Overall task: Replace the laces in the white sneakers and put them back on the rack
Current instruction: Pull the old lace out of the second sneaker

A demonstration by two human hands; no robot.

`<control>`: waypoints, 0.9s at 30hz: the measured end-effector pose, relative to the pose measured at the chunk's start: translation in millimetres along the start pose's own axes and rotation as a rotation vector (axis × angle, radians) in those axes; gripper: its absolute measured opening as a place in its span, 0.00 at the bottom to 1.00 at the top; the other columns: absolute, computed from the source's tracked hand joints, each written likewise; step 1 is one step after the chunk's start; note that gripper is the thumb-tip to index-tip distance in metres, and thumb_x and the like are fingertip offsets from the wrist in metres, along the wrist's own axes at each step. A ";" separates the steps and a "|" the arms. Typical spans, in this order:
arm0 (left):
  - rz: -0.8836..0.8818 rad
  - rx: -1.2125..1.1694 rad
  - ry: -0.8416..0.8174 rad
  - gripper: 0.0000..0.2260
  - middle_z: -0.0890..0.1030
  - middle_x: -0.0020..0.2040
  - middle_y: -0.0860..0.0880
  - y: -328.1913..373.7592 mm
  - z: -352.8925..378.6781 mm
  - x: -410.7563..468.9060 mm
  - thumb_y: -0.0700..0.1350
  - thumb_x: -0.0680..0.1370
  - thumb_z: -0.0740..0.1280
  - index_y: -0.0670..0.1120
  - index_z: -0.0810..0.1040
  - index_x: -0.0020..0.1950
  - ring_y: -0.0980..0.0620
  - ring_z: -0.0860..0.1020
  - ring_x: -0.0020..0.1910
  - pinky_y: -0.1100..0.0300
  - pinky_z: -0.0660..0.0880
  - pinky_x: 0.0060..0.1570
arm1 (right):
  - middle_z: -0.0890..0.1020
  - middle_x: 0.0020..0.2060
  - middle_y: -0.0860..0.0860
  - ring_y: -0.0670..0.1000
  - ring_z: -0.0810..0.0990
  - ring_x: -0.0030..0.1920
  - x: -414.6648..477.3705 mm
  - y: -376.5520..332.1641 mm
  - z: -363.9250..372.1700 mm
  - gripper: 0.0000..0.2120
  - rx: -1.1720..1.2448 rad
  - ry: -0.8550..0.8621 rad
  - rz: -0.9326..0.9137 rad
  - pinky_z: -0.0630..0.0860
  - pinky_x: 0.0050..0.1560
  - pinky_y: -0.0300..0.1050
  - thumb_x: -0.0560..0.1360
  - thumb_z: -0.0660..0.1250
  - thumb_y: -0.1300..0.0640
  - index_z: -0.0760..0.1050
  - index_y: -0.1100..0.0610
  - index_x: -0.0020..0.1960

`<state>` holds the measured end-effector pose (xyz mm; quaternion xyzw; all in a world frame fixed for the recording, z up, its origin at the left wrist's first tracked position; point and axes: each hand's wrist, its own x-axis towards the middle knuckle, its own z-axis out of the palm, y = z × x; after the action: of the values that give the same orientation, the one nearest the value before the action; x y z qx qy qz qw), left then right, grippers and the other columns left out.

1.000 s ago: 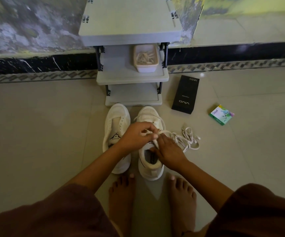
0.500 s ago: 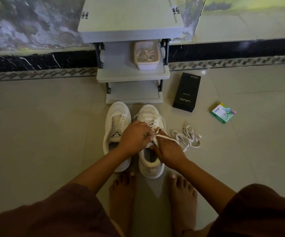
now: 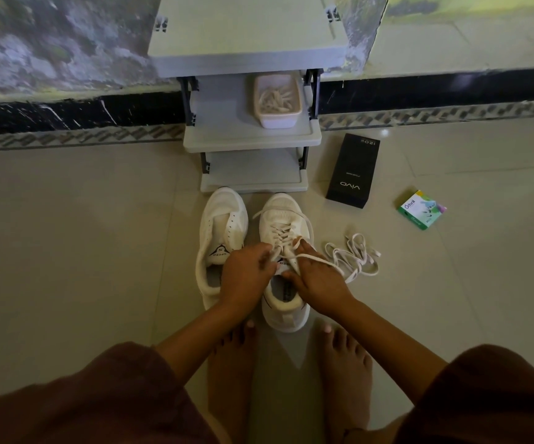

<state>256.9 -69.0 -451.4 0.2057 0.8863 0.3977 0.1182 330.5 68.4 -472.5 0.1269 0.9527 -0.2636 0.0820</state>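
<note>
Lacing is under way on the right sneaker [image 3: 286, 261], on the floor before the rack [image 3: 253, 169]: left hand [image 3: 246, 277] and right hand [image 3: 318, 277] pinch its lace [image 3: 315, 258]. Next, thread the upper eyelets; the left sneaker [image 3: 222, 238] lacks laces

We cannot see the right sneaker's [image 3: 283, 238] tongue beneath both hands, and the rack's [image 3: 246, 33] top runs past the upper edge.

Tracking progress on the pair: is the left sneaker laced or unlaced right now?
Unlaced. The left sneaker shows bare eyelet holes and an exposed tongue, with no lace across it; a loose lace lies on the floor.
</note>
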 end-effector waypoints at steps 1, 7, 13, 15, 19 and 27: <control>0.023 0.030 0.009 0.10 0.82 0.48 0.45 0.5 -0.2 -0.5 0.42 0.74 0.70 0.43 0.80 0.54 0.49 0.80 0.47 0.58 0.74 0.49 | 0.52 0.77 0.53 0.52 0.52 0.76 -0.6 -0.4 -0.5 0.32 0.002 -0.001 0.000 0.53 0.74 0.47 0.80 0.53 0.43 0.48 0.56 0.77; 0.110 0.130 -0.013 0.13 0.81 0.57 0.45 -0.4 -1.0 0.5 0.43 0.76 0.67 0.41 0.79 0.59 0.48 0.78 0.56 0.63 0.66 0.55 | 0.53 0.76 0.54 0.53 0.53 0.75 -2.2 -1.4 -0.7 0.32 0.028 0.002 0.014 0.54 0.74 0.47 0.80 0.54 0.43 0.49 0.57 0.77; 0.081 0.078 -0.012 0.10 0.82 0.51 0.46 -2.0 1.8 3.3 0.42 0.74 0.69 0.43 0.82 0.54 0.49 0.79 0.50 0.57 0.74 0.51 | 0.53 0.76 0.55 0.53 0.54 0.75 -1.2 -0.4 0.7 0.32 0.022 0.011 0.004 0.53 0.74 0.47 0.79 0.55 0.44 0.49 0.58 0.77; 0.073 0.042 -0.001 0.10 0.83 0.50 0.47 -2.2 2.8 3.2 0.41 0.74 0.69 0.45 0.82 0.54 0.50 0.79 0.49 0.57 0.74 0.51 | 0.51 0.77 0.54 0.52 0.51 0.76 -0.3 -0.5 1.2 0.33 0.038 -0.010 0.020 0.51 0.75 0.47 0.80 0.54 0.43 0.47 0.57 0.77; 0.091 0.110 0.000 0.11 0.83 0.50 0.48 1.8 5.5 5.1 0.41 0.75 0.67 0.46 0.81 0.57 0.51 0.80 0.49 0.63 0.71 0.49 | 0.49 0.77 0.54 0.52 0.50 0.76 -0.5 -0.9 0.5 0.34 0.026 -0.025 0.033 0.50 0.75 0.47 0.80 0.54 0.43 0.45 0.57 0.77; 0.116 0.130 0.015 0.07 0.82 0.45 0.43 1.8 -0.2 3.7 0.41 0.75 0.67 0.41 0.82 0.50 0.48 0.80 0.43 0.57 0.75 0.46 | 0.49 0.77 0.54 0.52 0.50 0.76 -0.7 0.0 0.8 0.33 0.046 -0.031 0.025 0.51 0.75 0.47 0.80 0.54 0.43 0.44 0.56 0.77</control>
<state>254.1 -66.4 -450.0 0.2609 0.8976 0.3472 0.0748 331.2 67.8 -473.1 0.1363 0.9433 -0.2865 0.0971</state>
